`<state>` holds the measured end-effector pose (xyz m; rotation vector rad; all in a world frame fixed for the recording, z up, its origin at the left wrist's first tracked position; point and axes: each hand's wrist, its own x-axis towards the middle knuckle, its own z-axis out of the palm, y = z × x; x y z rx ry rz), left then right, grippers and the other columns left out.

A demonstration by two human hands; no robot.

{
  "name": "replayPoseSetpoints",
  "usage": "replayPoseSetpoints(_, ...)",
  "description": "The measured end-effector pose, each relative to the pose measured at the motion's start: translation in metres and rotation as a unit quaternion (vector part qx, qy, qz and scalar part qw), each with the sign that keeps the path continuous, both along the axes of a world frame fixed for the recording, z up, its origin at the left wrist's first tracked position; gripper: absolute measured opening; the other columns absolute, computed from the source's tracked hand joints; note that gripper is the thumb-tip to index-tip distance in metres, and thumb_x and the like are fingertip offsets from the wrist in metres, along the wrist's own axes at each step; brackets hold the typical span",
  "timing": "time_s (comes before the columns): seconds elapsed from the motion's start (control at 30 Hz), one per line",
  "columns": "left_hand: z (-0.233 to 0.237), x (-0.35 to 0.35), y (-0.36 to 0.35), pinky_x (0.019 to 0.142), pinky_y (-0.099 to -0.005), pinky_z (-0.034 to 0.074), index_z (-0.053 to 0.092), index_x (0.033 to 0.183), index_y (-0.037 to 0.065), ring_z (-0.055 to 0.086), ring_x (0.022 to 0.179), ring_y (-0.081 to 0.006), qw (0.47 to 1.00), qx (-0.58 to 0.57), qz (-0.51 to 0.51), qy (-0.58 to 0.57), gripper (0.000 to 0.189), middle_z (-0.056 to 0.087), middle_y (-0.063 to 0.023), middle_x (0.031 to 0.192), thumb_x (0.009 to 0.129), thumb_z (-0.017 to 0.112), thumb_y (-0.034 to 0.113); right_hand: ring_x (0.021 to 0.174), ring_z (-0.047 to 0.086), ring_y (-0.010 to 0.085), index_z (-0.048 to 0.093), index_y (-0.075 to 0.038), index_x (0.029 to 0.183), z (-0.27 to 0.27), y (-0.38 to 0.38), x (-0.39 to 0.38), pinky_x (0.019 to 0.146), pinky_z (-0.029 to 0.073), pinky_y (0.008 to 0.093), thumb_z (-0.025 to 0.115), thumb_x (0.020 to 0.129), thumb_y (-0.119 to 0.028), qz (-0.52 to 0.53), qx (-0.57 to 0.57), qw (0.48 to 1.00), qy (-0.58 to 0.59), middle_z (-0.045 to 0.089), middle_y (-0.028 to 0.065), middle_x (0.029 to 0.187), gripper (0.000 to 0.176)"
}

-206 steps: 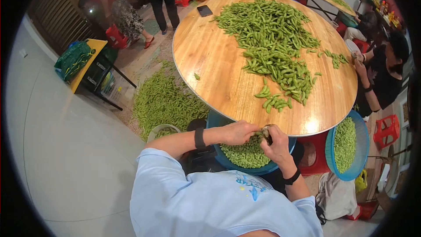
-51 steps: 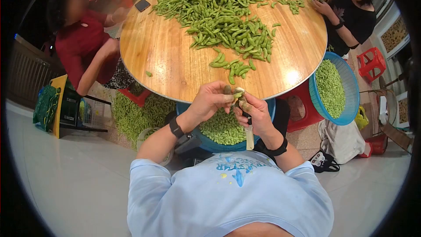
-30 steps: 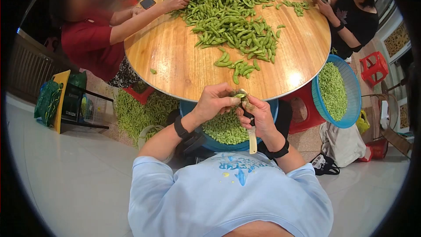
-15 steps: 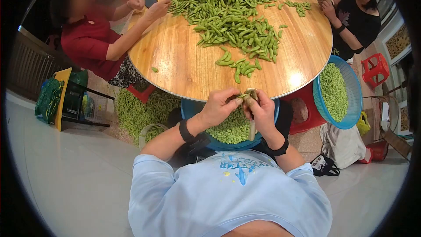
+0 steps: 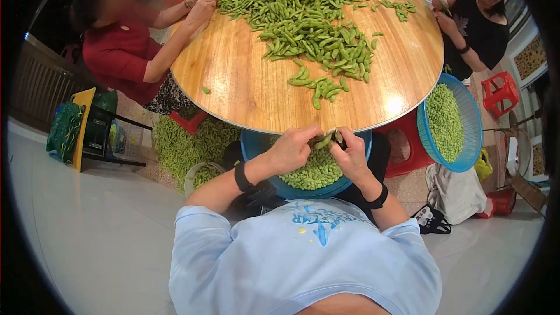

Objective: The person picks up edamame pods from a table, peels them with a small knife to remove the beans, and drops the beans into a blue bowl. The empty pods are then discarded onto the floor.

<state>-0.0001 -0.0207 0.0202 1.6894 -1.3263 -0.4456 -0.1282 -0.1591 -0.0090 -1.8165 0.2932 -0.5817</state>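
Note:
Over the near table edge, my left hand (image 5: pixel 291 151) pinches a green bean pod (image 5: pixel 323 142) between thumb and fingers. My right hand (image 5: pixel 351 156) is closed at the pod's other end, around a small tool (image 5: pixel 338 136) whose metal-looking tip shows; its kind is mostly hidden by the fingers. Directly beneath both hands sits a blue basket (image 5: pixel 280 188) with shelled green beans (image 5: pixel 312 174) in it. A large heap of bean pods (image 5: pixel 303 6) covers the far part of the round wooden table (image 5: pixel 233 90), with a few loose pods (image 5: pixel 324 90) nearer me.
A second blue basket (image 5: pixel 470 140) of shelled beans stands at right beside a red stool (image 5: pixel 407 157). Many pods or husks (image 5: pixel 186 149) lie on the floor at left. One person in red (image 5: pixel 122 52) and another in black (image 5: pixel 481 32) sit around the table.
My hands have turned and spread slightly, and the pod now shows between them. The tool's pale handle no longer hangs below my right hand. The person in red has brought both hands together.

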Motion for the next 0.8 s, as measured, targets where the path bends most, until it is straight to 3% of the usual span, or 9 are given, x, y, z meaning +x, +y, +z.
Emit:
replayPoseSetpoints(0.07,0.007,-0.003,0.007,0.066,-0.0405,0.049,0.054,0.103,-0.003,0.061,0.079,-0.0403,0.998,0.049,-0.011,-0.029,0.030,0.059,-0.0218,0.083,0.074,0.050,-0.004,0.056,0.049,0.0113,0.055,0.003,0.087,-0.002,0.000,-0.003,0.053,0.043,0.0288,0.058,0.077,-0.002,0.011,0.002,1.000,0.006,0.053,0.0089,0.063,0.012)
replayPoseSetpoints(0.33,0.013,-0.007,0.018,0.066,-0.0370,0.049,0.058,0.097,-0.002,0.061,0.076,-0.0333,0.998,-0.042,0.026,-0.049,0.022,0.061,-0.0166,0.083,0.077,0.065,0.006,0.057,0.045,0.0086,0.057,0.001,0.086,-0.005,0.010,0.002,0.053,0.040,0.0270,0.061,0.080,-0.004,0.064,0.133,0.988,0.050,0.049,0.0053,0.061,0.009)
replayPoseSetpoints(0.4,0.017,0.007,0.026,0.067,-0.0427,0.047,0.056,0.096,-0.002,0.059,0.077,-0.0372,0.993,-0.068,0.033,-0.086,0.020,0.059,-0.0181,0.082,0.077,0.061,0.002,0.057,0.044,0.0088,0.058,0.001,0.086,-0.004,0.009,0.001,0.053,0.039,0.0269,0.064,0.082,-0.005,0.079,0.100,0.991,0.046,0.048,0.0037,0.060,0.010)
replayPoseSetpoints(0.47,0.008,0.034,0.032,0.071,-0.0411,0.048,0.057,0.098,-0.002,0.059,0.083,-0.0377,0.986,-0.047,0.062,-0.146,0.021,0.059,-0.0190,0.085,0.078,0.061,0.002,0.056,0.043,0.0091,0.058,0.000,0.086,-0.007,0.012,0.000,0.053,0.039,0.0270,0.066,0.082,-0.006,0.106,0.060,0.990,0.067,0.048,0.0032,0.060,0.011)
replayPoseSetpoints(0.53,-0.010,0.064,0.033,0.083,-0.0414,0.045,0.054,0.105,-0.001,0.055,0.104,-0.0369,0.968,0.052,0.130,-0.208,0.025,0.059,-0.0204,0.104,0.081,0.058,0.006,0.054,0.043,0.0100,0.058,0.000,0.085,-0.006,0.015,0.000,0.051,0.038,0.0274,0.067,0.082,-0.007,0.120,0.065,0.989,0.062,0.046,0.0039,0.059,0.012)
replayPoseSetpoints(0.57,-0.018,0.073,0.031,0.083,-0.0414,0.045,0.054,0.105,-0.001,0.055,0.104,-0.0369,0.967,0.051,0.133,-0.210,0.025,0.059,-0.0204,0.104,0.081,0.058,0.006,0.053,0.043,0.0105,0.058,0.000,0.085,-0.004,0.017,0.001,0.051,0.038,0.0277,0.068,0.082,-0.007,0.122,0.035,0.990,0.057,0.046,0.0044,0.058,0.012)
replayPoseSetpoints(0.63,-0.022,0.082,0.027,0.094,-0.0429,0.039,0.050,0.115,0.001,0.045,0.123,-0.0353,0.927,0.036,0.125,-0.353,0.033,0.051,-0.0201,0.125,0.085,0.056,0.012,0.050,0.042,0.0121,0.058,-0.001,0.084,-0.003,0.020,0.003,0.049,0.038,0.0287,0.069,0.082,-0.009,0.125,0.003,0.991,0.045,0.045,0.0055,0.056,0.014)
replayPoseSetpoints(0.67,-0.024,0.087,0.026,0.094,-0.0429,0.039,0.050,0.115,0.001,0.045,0.123,-0.0353,0.926,0.035,0.127,-0.354,0.033,0.051,-0.0201,0.125,0.085,0.056,0.012,0.050,0.042,0.0121,0.058,-0.001,0.084,-0.003,0.021,0.004,0.049,0.038,0.0287,0.069,0.082,-0.009,0.127,0.001,0.991,0.043,0.045,0.0055,0.056,0.014)
replayPoseSetpoints(0.8,-0.015,0.098,0.031,0.104,-0.0458,0.030,0.042,0.130,0.001,0.035,0.134,-0.0327,0.902,0.127,0.054,-0.409,0.056,0.041,-0.0198,0.139,0.089,0.052,0.038,0.054,0.042,0.0073,0.058,0.001,0.085,0.000,0.026,0.007,0.051,0.038,0.0238,0.067,0.082,-0.003,0.136,-0.022,0.990,0.044,0.043,0.0007,0.058,0.010)
